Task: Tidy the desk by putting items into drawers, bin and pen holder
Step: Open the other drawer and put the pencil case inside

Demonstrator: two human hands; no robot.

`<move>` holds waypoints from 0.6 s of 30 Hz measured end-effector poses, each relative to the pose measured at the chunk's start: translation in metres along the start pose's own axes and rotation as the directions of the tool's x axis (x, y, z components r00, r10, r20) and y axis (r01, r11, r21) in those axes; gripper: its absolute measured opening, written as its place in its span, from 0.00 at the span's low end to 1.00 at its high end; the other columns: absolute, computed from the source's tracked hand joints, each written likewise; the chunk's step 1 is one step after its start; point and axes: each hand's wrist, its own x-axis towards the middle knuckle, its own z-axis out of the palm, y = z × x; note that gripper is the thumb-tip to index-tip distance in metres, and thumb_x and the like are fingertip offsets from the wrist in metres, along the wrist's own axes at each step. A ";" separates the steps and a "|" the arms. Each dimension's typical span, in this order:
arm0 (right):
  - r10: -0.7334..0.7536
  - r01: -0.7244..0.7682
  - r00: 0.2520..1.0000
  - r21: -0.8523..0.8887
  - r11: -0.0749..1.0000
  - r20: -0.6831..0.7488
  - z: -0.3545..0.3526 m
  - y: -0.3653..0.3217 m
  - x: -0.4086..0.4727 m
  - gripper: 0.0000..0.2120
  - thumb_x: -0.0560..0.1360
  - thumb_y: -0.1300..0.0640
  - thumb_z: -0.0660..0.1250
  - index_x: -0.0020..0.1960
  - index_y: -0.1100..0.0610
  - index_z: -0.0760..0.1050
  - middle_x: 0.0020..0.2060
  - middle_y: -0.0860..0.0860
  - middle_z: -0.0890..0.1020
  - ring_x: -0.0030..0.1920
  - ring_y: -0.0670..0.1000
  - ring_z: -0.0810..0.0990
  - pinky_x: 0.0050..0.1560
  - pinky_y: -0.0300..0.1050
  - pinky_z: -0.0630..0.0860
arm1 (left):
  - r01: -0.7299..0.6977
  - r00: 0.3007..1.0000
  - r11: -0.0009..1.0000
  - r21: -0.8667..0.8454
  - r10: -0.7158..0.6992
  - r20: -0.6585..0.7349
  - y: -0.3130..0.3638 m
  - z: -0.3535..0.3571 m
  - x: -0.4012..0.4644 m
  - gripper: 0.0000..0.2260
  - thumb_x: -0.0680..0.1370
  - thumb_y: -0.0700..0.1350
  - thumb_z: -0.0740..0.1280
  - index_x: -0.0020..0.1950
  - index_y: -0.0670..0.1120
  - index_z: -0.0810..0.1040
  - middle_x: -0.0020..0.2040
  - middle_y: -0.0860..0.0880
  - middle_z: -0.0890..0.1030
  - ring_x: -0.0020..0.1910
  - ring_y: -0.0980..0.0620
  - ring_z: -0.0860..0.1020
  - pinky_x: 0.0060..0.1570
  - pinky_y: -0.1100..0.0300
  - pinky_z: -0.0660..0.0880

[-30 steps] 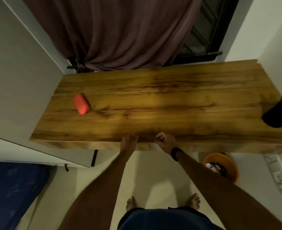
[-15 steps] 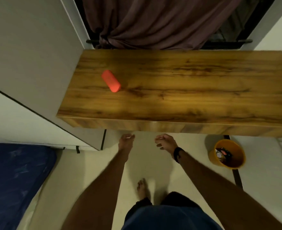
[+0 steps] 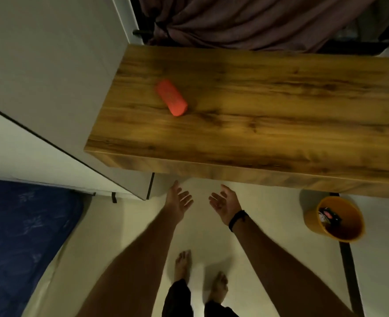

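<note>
Both hands now off desk (image 3: 269, 115) edge, open; orange cylinder (image 3: 171, 97) left.

Tabletop (image 3: 280, 124): ahead of me, curtain (image 3: 246, 21) behind it.
Cylinder (image 3: 171, 97): I see it lying on the tabletop's left part.
Bin (image 3: 312, 221): on the floor, below the tabletop's right front edge.
Bed (image 3: 22, 236): at my left.
</note>
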 end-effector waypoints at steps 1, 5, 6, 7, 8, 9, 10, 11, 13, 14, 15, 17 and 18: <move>0.004 -0.003 1.000 0.083 0.997 -0.012 0.006 0.004 0.011 0.24 0.80 0.51 0.61 0.72 0.59 0.61 0.64 0.61 0.74 0.57 0.60 0.77 0.59 0.53 0.75 | 0.008 1.000 0.997 -0.079 -0.007 0.015 0.004 0.000 0.012 0.33 0.78 0.61 0.60 0.75 0.41 0.60 0.69 0.38 0.70 0.67 0.37 0.70 0.63 0.46 0.70; -0.018 0.033 0.999 0.329 0.944 -0.048 0.027 0.015 0.057 0.28 0.80 0.52 0.56 0.77 0.61 0.54 0.69 0.63 0.70 0.65 0.63 0.73 0.68 0.57 0.69 | 0.073 0.994 0.941 -0.331 -0.041 0.103 0.012 -0.005 0.063 0.42 0.74 0.70 0.57 0.78 0.44 0.55 0.76 0.38 0.62 0.74 0.35 0.62 0.72 0.42 0.61; -0.033 0.050 0.998 0.359 0.932 -0.054 0.033 0.017 0.067 0.28 0.80 0.53 0.55 0.77 0.61 0.54 0.70 0.63 0.68 0.67 0.63 0.71 0.69 0.58 0.67 | 0.080 0.991 0.931 -0.355 -0.037 0.126 0.015 -0.006 0.074 0.43 0.73 0.71 0.56 0.78 0.44 0.54 0.76 0.39 0.61 0.75 0.36 0.60 0.73 0.42 0.60; -0.051 0.070 0.997 0.378 0.923 -0.059 0.039 0.018 0.075 0.28 0.80 0.53 0.54 0.77 0.60 0.54 0.71 0.62 0.68 0.69 0.63 0.70 0.70 0.58 0.66 | 0.082 0.989 0.926 -0.369 -0.030 0.144 0.018 -0.008 0.084 0.43 0.73 0.72 0.56 0.78 0.44 0.54 0.77 0.40 0.60 0.75 0.37 0.59 0.73 0.42 0.59; -0.070 0.090 0.995 0.386 0.918 -0.067 0.045 0.018 0.083 0.27 0.79 0.53 0.54 0.76 0.60 0.56 0.71 0.61 0.68 0.69 0.62 0.69 0.71 0.58 0.65 | 0.079 0.988 0.922 -0.378 -0.022 0.153 0.020 -0.009 0.094 0.43 0.73 0.72 0.55 0.78 0.44 0.55 0.77 0.40 0.61 0.75 0.38 0.59 0.73 0.43 0.59; -0.086 0.109 0.993 0.400 0.910 -0.075 0.050 0.018 0.089 0.27 0.79 0.54 0.53 0.76 0.60 0.58 0.71 0.61 0.68 0.69 0.62 0.69 0.72 0.58 0.64 | 0.073 0.987 0.918 -0.389 -0.012 0.158 0.023 -0.010 0.102 0.43 0.73 0.72 0.54 0.78 0.44 0.56 0.76 0.41 0.62 0.75 0.39 0.60 0.73 0.44 0.59; -0.101 0.129 0.991 0.419 0.899 -0.088 0.054 0.018 0.095 0.26 0.78 0.54 0.52 0.75 0.60 0.60 0.70 0.60 0.68 0.69 0.61 0.69 0.72 0.59 0.63 | 0.069 0.986 0.913 -0.403 -0.002 0.164 0.026 -0.011 0.110 0.43 0.73 0.72 0.54 0.78 0.45 0.56 0.76 0.41 0.62 0.75 0.40 0.61 0.72 0.44 0.60; -0.115 0.147 0.988 0.439 0.886 -0.098 0.058 0.019 0.098 0.26 0.78 0.54 0.51 0.74 0.60 0.62 0.69 0.60 0.69 0.69 0.61 0.69 0.72 0.59 0.64 | 0.068 0.984 0.905 -0.419 0.008 0.176 0.029 -0.011 0.114 0.43 0.72 0.73 0.54 0.78 0.45 0.57 0.76 0.41 0.63 0.74 0.40 0.63 0.71 0.45 0.61; -0.140 0.175 0.984 0.455 0.873 -0.110 0.064 0.022 0.103 0.24 0.76 0.55 0.51 0.71 0.58 0.67 0.67 0.60 0.72 0.66 0.60 0.73 0.70 0.58 0.67 | 0.073 0.979 0.892 -0.447 0.022 0.204 0.032 -0.010 0.121 0.43 0.71 0.73 0.55 0.75 0.44 0.62 0.73 0.40 0.68 0.69 0.39 0.70 0.67 0.45 0.67; -0.149 0.187 0.982 0.458 0.869 -0.117 0.065 0.023 0.105 0.23 0.76 0.55 0.51 0.68 0.58 0.70 0.65 0.59 0.74 0.64 0.60 0.74 0.68 0.57 0.68 | 0.069 0.977 0.887 -0.456 0.033 0.212 0.033 -0.009 0.121 0.42 0.71 0.73 0.55 0.74 0.44 0.64 0.71 0.40 0.70 0.65 0.39 0.72 0.65 0.45 0.69; -0.156 0.194 0.980 0.460 0.866 -0.119 0.066 0.024 0.106 0.21 0.76 0.56 0.51 0.66 0.58 0.71 0.63 0.59 0.75 0.62 0.60 0.75 0.67 0.57 0.69 | 0.063 0.976 0.886 -0.460 0.042 0.214 0.034 -0.007 0.120 0.42 0.71 0.74 0.55 0.74 0.44 0.64 0.70 0.40 0.71 0.63 0.39 0.73 0.64 0.45 0.70; -0.174 0.205 0.979 0.443 0.873 -0.110 0.064 0.025 0.106 0.20 0.75 0.56 0.51 0.64 0.57 0.71 0.61 0.58 0.76 0.62 0.59 0.74 0.67 0.57 0.68 | 0.056 0.974 0.894 -0.444 0.048 0.219 0.034 -0.007 0.116 0.42 0.71 0.74 0.53 0.75 0.45 0.62 0.72 0.41 0.68 0.66 0.38 0.71 0.67 0.44 0.68; -0.181 0.211 0.977 0.426 0.880 -0.111 0.062 0.027 0.105 0.20 0.75 0.57 0.51 0.64 0.57 0.71 0.61 0.58 0.76 0.63 0.59 0.74 0.68 0.58 0.67 | 0.057 0.975 0.899 -0.435 0.044 0.218 0.033 -0.008 0.114 0.43 0.72 0.75 0.51 0.77 0.46 0.60 0.74 0.41 0.65 0.69 0.38 0.68 0.69 0.43 0.66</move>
